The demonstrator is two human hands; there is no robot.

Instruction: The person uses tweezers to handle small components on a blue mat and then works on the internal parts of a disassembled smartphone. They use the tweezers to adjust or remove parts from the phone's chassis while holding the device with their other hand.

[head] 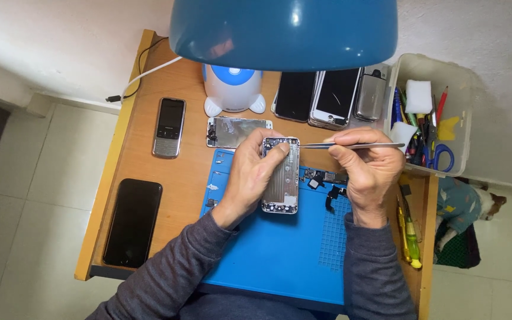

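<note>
Over the blue work mat [279,249], left hand [250,178] is gripping an opened phone chassis [282,175], thumb and fingers curling round its left edge and top corner, inner metal side facing up. Chassis is being held just above the mat, near its upper middle. Right hand [367,166] is pinching metal tweezers [350,145] between thumb and forefinger, other fingers folding in; tips are pointing left and reaching the chassis's upper right corner.

Small black flex parts [326,181] are lying on the mat just right of the chassis, below the right hand. A detached shiny back plate [238,131] is sitting on the wooden desk [182,178] just above the mat's top left corner.

Clear plastic bin [463,89] at the desk's right edge is holding blue-handled scissors [439,157], a white foam block [419,96], a red pencil [441,104], pens and assorted tools, packed tight; can't tell them all apart.

Stack of phones and screens [327,95] is leaning beside the bin. A silver keypad phone [169,127] and a black smartphone [132,222] are lying well left of the mat. Yellow-green screwdrivers [411,237] are resting along the right desk edge. Blue lamp shade [284,32] is hanging overhead on a white and blue base [233,89].
</note>
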